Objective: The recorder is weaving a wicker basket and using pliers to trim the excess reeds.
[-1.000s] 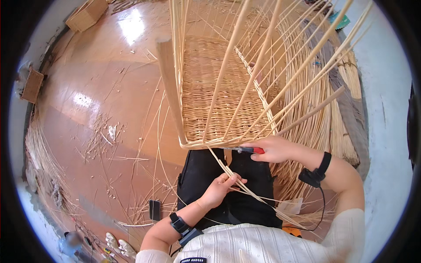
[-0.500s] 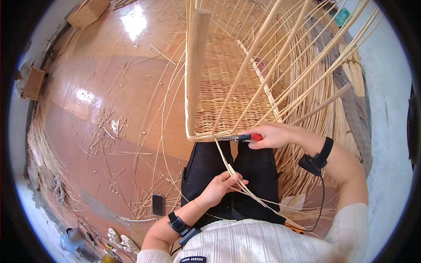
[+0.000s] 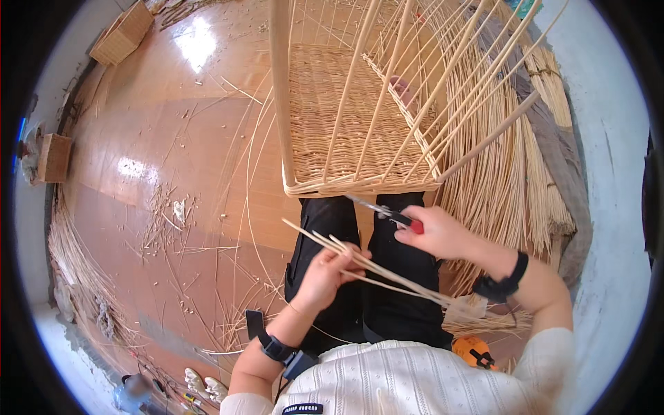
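No lettering can be read with certainty. The person's white knit top (image 3: 394,377) bears a small black label (image 3: 302,409) with a row of pale marks, low by the picture's edge, too small and unclear to make out.

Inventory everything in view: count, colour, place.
unfinished basket: 1, tan, upper centre
clippers: 1, red, black, in right hand
held strands: several, pale, in left hand
long strands: many, tan, right and far left
small basket: 1, tan, upper left
box: 1, brown, left
scraps: many, tan, floor
phone: 1, dark, lower left
shoes: 2, whitish, bottom left
unclear item: 1, orange, lower right
trousers: 1, black, lower centre
top: 1, cream, bottom
arm straps: 2, black, forearms
left hand: 1, bare, centre
right hand: 1, bare, centre right
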The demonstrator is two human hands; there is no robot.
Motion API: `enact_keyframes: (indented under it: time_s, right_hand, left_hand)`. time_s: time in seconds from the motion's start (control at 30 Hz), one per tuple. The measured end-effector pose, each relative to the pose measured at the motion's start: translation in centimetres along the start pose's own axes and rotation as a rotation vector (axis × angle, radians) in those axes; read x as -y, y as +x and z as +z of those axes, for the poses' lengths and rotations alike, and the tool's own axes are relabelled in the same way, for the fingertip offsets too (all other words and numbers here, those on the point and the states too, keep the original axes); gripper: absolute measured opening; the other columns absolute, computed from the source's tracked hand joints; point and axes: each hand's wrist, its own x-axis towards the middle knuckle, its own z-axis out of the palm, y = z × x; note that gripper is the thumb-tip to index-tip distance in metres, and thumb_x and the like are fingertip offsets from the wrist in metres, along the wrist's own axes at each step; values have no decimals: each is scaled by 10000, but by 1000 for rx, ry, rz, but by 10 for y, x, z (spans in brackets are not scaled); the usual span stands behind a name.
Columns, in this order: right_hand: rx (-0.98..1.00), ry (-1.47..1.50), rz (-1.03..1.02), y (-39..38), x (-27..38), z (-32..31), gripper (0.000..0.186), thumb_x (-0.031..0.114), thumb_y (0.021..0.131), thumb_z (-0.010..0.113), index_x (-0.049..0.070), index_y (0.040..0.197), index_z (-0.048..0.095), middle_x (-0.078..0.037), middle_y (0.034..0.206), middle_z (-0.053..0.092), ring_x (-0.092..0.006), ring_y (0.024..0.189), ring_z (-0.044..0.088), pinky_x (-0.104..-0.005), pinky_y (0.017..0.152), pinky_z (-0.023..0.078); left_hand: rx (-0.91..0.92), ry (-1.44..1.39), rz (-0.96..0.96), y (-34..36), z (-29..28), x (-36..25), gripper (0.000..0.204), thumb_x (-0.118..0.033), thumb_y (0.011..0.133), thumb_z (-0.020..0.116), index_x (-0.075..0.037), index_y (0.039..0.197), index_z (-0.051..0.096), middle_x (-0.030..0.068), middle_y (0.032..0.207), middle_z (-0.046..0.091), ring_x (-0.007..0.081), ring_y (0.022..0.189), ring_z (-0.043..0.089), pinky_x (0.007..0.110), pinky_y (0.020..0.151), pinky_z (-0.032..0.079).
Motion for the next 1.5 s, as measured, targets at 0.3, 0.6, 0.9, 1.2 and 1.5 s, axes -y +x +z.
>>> enact_keyframes:
  time_s: [0.3,0.6,0.9,1.2,1.5]
  right_hand:
    - [129,1213,20,-61,-23,91,392,187,926,664,8,1245,524,-26,1001,587,-117,865,588,-281,801,488]
    - [-546,1279,-239,-41,-31,87,268,79,944,616,39,1191,520,5,1036,558,-63,956,532,-253,866,440]
    - [-1644,928,67,-102,-172,43,116,98,912,641,67,1011,590,-6,811,581,-73,682,532,-246,613,440]
    - [-1860,1236,1045,-198,-346,228,102,85,892,602,45,932,517,-51,676,514,-197,538,536,-336,456,438]
    - [-980,1285,1262,-177,-331,286,86,90,859,598,46,918,554,-59,670,574,-172,537,551,-324,481,423]
  left_hand:
    - [-122,-197,188,39,50,-33,199,-234,1010,517,-63,1105,557,154,1141,666,214,998,670,318,830,580]
    - [114,-257,-58,27,79,16,330,-299,1008,502,-72,1245,539,92,1230,611,219,1158,564,356,995,443]
    - [-66,1443,266,2,60,-44,208,-79,891,656,12,1078,663,121,1047,694,212,972,659,342,825,523]
    - [-361,1982,975,58,75,-73,441,-120,840,673,-77,1269,581,142,1153,507,336,1106,517,441,905,458]
    - [-254,2174,957,73,66,-66,429,-19,762,611,-54,1189,604,58,1191,547,320,1121,497,444,957,430]
